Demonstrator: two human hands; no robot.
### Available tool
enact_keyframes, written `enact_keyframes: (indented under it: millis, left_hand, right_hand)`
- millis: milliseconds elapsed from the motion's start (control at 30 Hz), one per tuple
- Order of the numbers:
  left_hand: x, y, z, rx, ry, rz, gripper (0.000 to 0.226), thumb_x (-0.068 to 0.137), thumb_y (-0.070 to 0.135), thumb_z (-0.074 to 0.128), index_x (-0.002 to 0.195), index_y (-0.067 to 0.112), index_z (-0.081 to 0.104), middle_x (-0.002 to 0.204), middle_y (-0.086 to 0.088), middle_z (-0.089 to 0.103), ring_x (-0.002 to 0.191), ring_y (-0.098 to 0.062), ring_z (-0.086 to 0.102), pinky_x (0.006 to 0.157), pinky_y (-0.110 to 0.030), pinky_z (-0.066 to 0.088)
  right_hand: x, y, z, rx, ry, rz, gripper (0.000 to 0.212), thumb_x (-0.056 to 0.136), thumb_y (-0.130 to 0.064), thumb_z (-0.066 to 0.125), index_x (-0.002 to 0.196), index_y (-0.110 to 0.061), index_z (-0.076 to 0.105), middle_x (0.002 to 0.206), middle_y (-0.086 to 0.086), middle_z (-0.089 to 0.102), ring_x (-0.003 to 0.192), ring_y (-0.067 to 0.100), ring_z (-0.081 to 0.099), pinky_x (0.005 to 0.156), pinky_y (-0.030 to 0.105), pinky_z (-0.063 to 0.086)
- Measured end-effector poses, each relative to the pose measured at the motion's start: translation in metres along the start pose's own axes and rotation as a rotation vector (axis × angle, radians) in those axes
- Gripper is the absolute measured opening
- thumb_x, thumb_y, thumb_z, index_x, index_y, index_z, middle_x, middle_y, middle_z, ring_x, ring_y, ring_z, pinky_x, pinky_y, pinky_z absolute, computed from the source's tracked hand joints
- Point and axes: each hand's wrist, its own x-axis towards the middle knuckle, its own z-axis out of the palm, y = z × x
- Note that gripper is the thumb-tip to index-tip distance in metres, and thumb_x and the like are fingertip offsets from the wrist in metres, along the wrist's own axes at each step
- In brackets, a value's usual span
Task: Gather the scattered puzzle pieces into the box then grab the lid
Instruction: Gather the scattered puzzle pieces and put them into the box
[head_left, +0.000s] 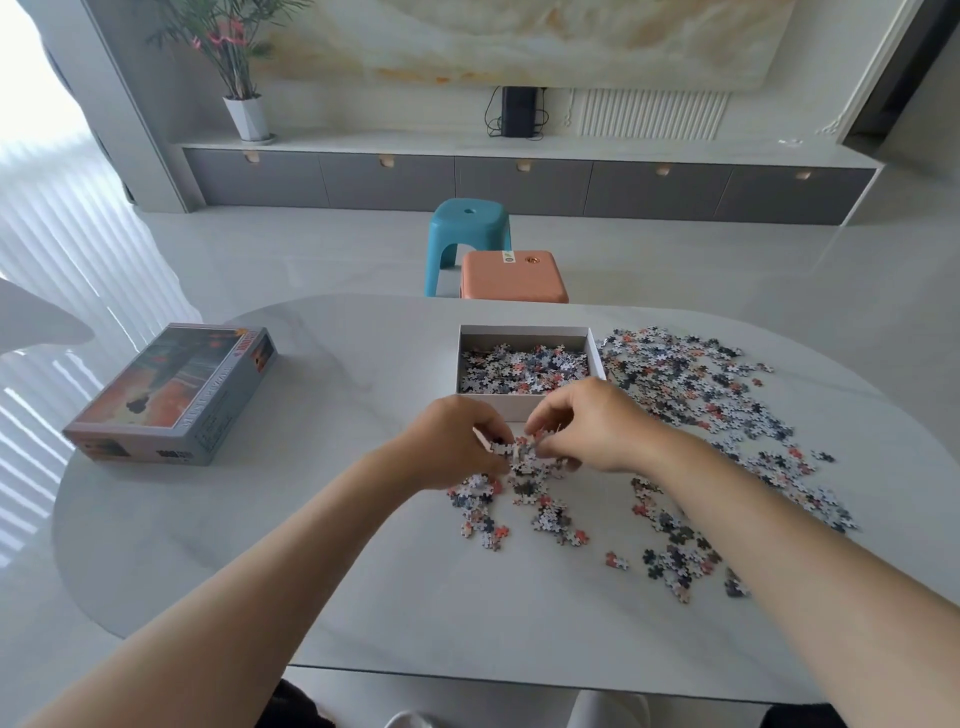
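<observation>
bunching just before the box (524, 336), a clump of puzzle pieces (522, 460) is gripped by the left hand (452, 441) and right hand (597, 431); the lid (171, 395) is set well apart, leftward on the table (363, 364).

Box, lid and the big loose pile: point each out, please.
box (524, 336), head view, on its far inner wall.
lid (171, 389), head view, middle of its printed top.
loose pile (691, 384), head view, its middle, right of the box.
</observation>
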Motion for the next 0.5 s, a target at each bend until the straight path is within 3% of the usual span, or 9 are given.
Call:
enact_keyframes:
  millis: [100, 167, 267, 367, 500]
  left_hand:
    - [0.013, 0.007, -0.011, -0.067, 0.103, 0.030, 0.024, 0.070, 0.022, 0.084, 0.089, 0.022, 0.071, 0.080, 0.010, 0.066, 0.069, -0.010, 0.061, 0.065, -0.021, 0.053]
    - [0.024, 0.012, -0.018, -0.090, 0.184, 0.044, 0.023, 0.072, 0.020, 0.082, 0.091, 0.023, 0.070, 0.074, 0.015, 0.059, 0.062, -0.002, 0.053, 0.056, -0.006, 0.040]
    - [0.044, 0.015, -0.022, -0.087, 0.314, 0.051, 0.022, 0.073, 0.019, 0.081, 0.091, 0.022, 0.069, 0.070, 0.018, 0.049, 0.059, 0.002, 0.045, 0.051, -0.003, 0.034]
    - [0.060, 0.010, -0.015, 0.018, 0.371, 0.069, 0.025, 0.073, 0.018, 0.079, 0.095, 0.021, 0.069, 0.084, 0.013, 0.053, 0.069, 0.000, 0.045, 0.058, -0.004, 0.031]
    - [0.066, 0.006, -0.004, 0.110, 0.377, 0.149, 0.046, 0.072, 0.017, 0.082, 0.114, 0.014, 0.066, 0.109, -0.002, 0.062, 0.090, -0.013, 0.053, 0.082, -0.019, 0.040]
  right_hand:
    - [0.008, -0.002, -0.018, 0.078, 0.115, -0.026, 0.020, 0.077, -0.004, 0.081, 0.087, -0.020, 0.075, 0.082, 0.002, 0.073, 0.066, 0.021, 0.071, 0.064, 0.041, 0.062]
    - [0.016, -0.001, -0.025, 0.098, 0.243, -0.045, 0.019, 0.076, -0.007, 0.082, 0.085, -0.023, 0.075, 0.079, 0.001, 0.072, 0.064, 0.022, 0.070, 0.065, 0.041, 0.061]
    - [0.028, 0.006, -0.027, 0.059, 0.418, -0.076, 0.018, 0.076, -0.013, 0.082, 0.087, -0.025, 0.076, 0.082, -0.003, 0.071, 0.071, 0.018, 0.069, 0.071, 0.030, 0.059]
    - [0.037, 0.012, -0.020, -0.029, 0.510, -0.150, 0.015, 0.079, -0.013, 0.080, 0.090, -0.022, 0.076, 0.090, -0.004, 0.070, 0.080, 0.009, 0.063, 0.074, 0.013, 0.048]
    - [0.042, 0.023, -0.014, -0.170, 0.401, -0.213, 0.029, 0.085, -0.020, 0.075, 0.114, -0.019, 0.072, 0.116, 0.001, 0.070, 0.105, 0.015, 0.064, 0.096, 0.023, 0.046]
